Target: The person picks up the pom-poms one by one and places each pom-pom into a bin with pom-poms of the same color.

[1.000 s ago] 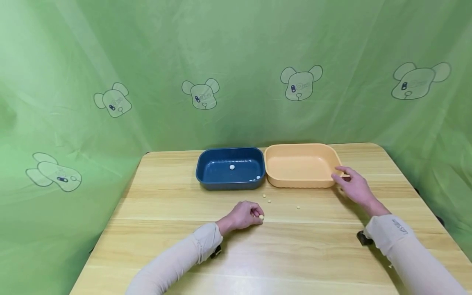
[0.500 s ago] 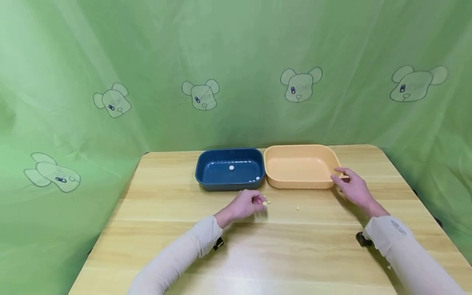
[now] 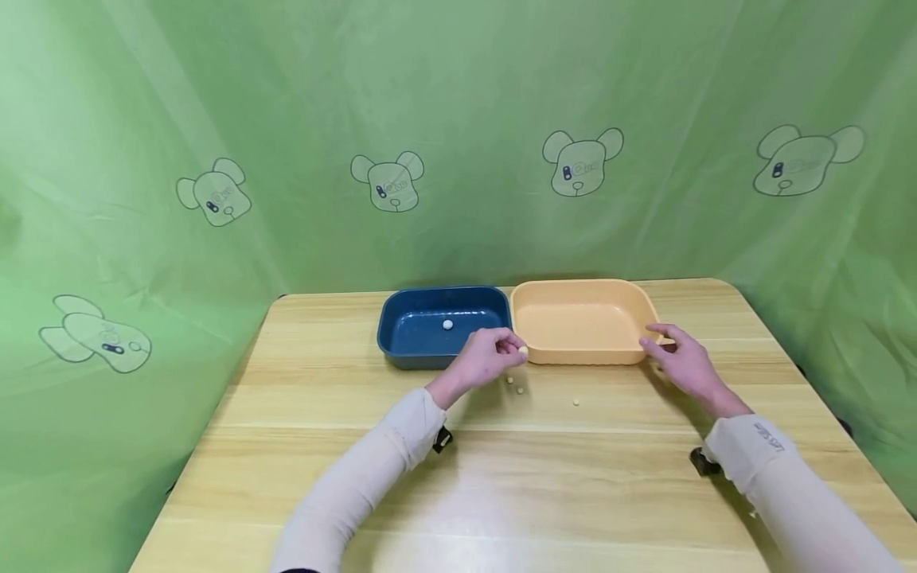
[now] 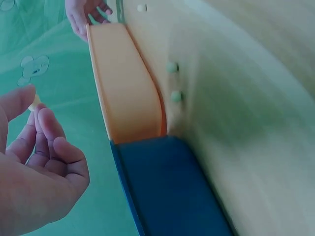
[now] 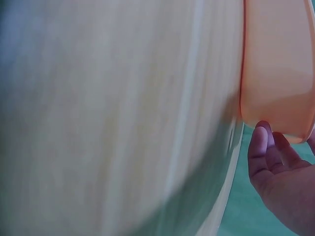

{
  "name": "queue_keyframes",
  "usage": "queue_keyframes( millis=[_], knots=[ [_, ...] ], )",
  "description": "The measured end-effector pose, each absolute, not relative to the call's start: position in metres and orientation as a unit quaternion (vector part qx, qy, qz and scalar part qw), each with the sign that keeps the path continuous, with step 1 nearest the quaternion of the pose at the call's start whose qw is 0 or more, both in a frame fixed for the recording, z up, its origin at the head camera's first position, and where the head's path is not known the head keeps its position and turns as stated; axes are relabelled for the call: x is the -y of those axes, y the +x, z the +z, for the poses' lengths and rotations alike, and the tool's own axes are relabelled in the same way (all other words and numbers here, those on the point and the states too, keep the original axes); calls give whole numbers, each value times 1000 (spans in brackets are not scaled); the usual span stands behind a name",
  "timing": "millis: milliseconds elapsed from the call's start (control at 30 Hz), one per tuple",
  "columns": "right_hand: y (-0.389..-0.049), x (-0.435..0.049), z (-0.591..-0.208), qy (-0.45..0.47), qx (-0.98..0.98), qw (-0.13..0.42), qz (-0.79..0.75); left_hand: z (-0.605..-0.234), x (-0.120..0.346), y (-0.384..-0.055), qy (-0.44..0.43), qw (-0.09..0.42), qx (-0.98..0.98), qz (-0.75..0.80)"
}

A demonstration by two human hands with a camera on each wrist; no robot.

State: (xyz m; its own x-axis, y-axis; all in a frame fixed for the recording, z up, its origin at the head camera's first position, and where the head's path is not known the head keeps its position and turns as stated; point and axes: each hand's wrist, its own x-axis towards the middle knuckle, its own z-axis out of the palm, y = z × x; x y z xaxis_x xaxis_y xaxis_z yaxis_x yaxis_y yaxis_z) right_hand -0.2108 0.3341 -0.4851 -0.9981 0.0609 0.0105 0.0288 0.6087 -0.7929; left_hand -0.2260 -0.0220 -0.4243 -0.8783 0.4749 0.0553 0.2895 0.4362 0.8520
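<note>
My left hand (image 3: 481, 360) pinches a small pale yellow ball (image 3: 523, 350) between thumb and fingertips. It is above the front corner where the dark blue tray (image 3: 423, 361) meets the orange tray (image 3: 580, 356). In the left wrist view the ball (image 4: 34, 103) shows at the fingertips, the other fingers loosely curled. My right hand (image 3: 688, 366) holds the orange tray's right end, thumb and fingers on either side of the wall. The right wrist view shows fingers (image 5: 259, 147) against the outside of that end. A white ball (image 3: 447, 325) lies in the blue tray; the left hand hides its right part.
Three small yellow pieces lie on the wooden table (image 3: 322, 414) before the trays: one piece (image 3: 510, 380), a second piece (image 3: 520, 391) and a third piece (image 3: 576, 403) further right. A green curtain (image 3: 466, 231) hangs behind the table and along both sides.
My left hand has carried the yellow ball up and away from me, from over the table to the trays' front edge. The right hand keeps its hold on the orange tray.
</note>
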Motion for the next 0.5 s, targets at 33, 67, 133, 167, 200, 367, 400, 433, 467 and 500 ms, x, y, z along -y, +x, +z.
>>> queue_keyframes(
  millis=[33,67,133,167,200,367,400,433,467,500],
  knots=[
    [-211,-334,-485,-24,897,20,442,-424,21,-228,224,91,-844,479],
    [-211,-334,-485,-24,897,20,441,-423,20,-230,221,86,-845,478],
    [-211,-334,-485,-22,897,20,441,-422,19,-235,216,74,-851,473],
    [-211,-335,-485,-21,897,19,441,-421,18,-237,214,69,-854,470],
    [-210,-335,-485,-19,897,19,441,-421,17,-239,213,63,-857,465],
    [-211,-336,-486,-13,899,16,438,-418,12,-248,216,58,-859,460],
    [-211,-336,-486,-13,899,16,438,-417,11,-249,215,59,-859,460],
    [-212,-336,-487,-14,899,17,438,-417,9,-250,214,60,-859,460],
    [-212,-336,-487,-13,898,18,439,-416,8,-251,213,59,-860,460],
    [-212,-336,-487,-13,898,18,440,-416,7,-253,211,58,-861,459]
  ],
)
